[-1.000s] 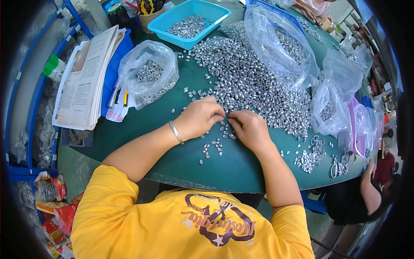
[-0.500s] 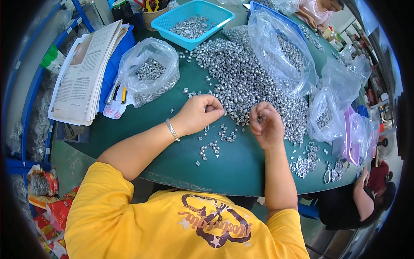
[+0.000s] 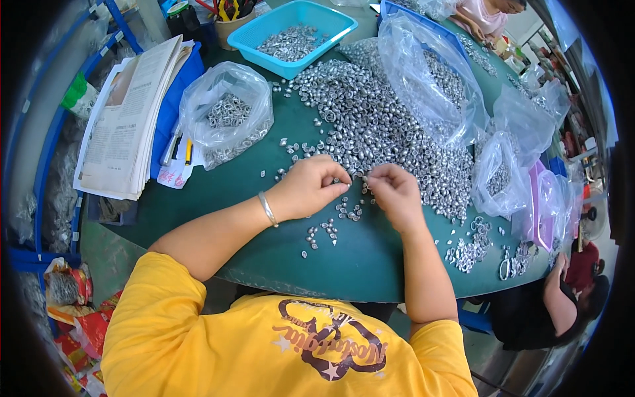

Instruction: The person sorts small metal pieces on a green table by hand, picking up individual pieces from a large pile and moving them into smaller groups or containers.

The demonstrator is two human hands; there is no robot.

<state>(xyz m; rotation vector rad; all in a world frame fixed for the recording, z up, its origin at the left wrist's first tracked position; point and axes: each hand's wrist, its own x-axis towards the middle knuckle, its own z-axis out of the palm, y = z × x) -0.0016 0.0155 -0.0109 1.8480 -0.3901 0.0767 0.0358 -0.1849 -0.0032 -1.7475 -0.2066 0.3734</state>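
A big heap of small silver-coloured metal pieces [image 3: 357,119], rounded and hollow-looking, covers the middle of the green table [image 3: 278,261]. At its near edge my left hand [image 3: 305,188] is closed in a pinch, thumb against forefinger. Just right of it, my right hand [image 3: 399,198] is also pinched, its fingertips close to the left ones. Whatever lies between the fingertips is too small or hidden to name. Below the hands lie a loose cluster of pieces [image 3: 348,209] and another small group [image 3: 322,232], apart from the heap.
A blue basket [image 3: 291,68] of metal pieces stands behind the heap. Clear plastic bags [image 3: 228,109] flank it, left and right. Papers [image 3: 129,126] lie over a blue bin at left. Silver ring-like parts [image 3: 471,250] lie at right. Two other people sit around the table.
My right hand has moved left and turned, bringing its fingertips near the left hand's. The left hand has shifted slightly right and down. The view has tilted a little.
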